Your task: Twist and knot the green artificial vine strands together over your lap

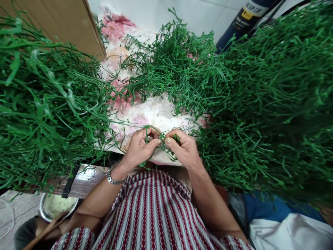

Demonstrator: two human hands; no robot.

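Observation:
Close together over the near edge of the floral cloth [156, 109], both my hands pinch thin green plastic-looking plant stems. My left hand [139, 147], with a metal watch band at the wrist, is closed with thumb and forefinger on the green stems [161, 136]. A loop of stem crosses its forefinger. My right hand [185, 148] grips the same small bunch from the other side, thumb against forefinger. Its other fingers are curled and partly hidden. Some stem ends hang below the hands towards the striped garment [156, 208].
Loose green stems are heaped at left [39, 104], and another large heap [273, 121] fills the right. A smaller pile [179, 66] lies ahead. A cardboard box [85, 31] and a dark blue cylinder [240, 26] stand behind. A metal bowl [42, 210] sits lower left.

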